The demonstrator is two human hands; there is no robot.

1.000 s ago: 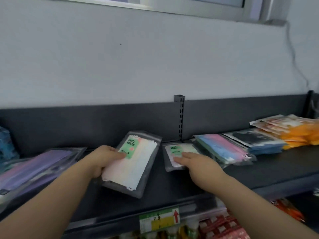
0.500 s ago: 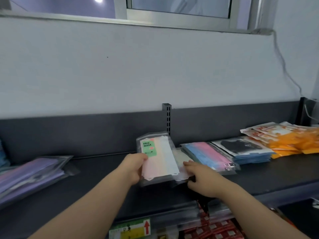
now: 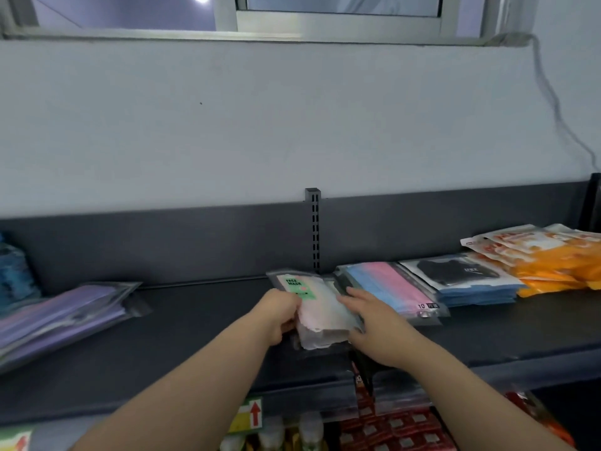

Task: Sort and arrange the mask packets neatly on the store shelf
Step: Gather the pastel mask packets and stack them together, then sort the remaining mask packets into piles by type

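A clear packet of pale pastel masks with a green "FACE MASK" label [image 3: 320, 307] lies on the dark shelf [image 3: 195, 346], stacked on a second like packet whose lower edge shows beneath it. My left hand [image 3: 279, 315] grips the packet's left edge. My right hand [image 3: 374, 323] lies with straight fingers along the packet's right side. To the right sit a blue-and-pink mask packet [image 3: 395, 288], then a stack with a black mask on top [image 3: 461, 278], then orange packets [image 3: 549, 258].
Purple mask packets [image 3: 61, 314] lie at the shelf's left end, with blue goods [image 3: 13, 275] behind them. A slotted upright [image 3: 313, 229] stands at the back panel. Below the shelf edge are a price tag [image 3: 248, 416] and red boxes [image 3: 396, 428].
My left hand carried the pastel packet rightward onto the second packet by the blue-and-pink one. My right hand shifted from that lower packet to the stack's right side.
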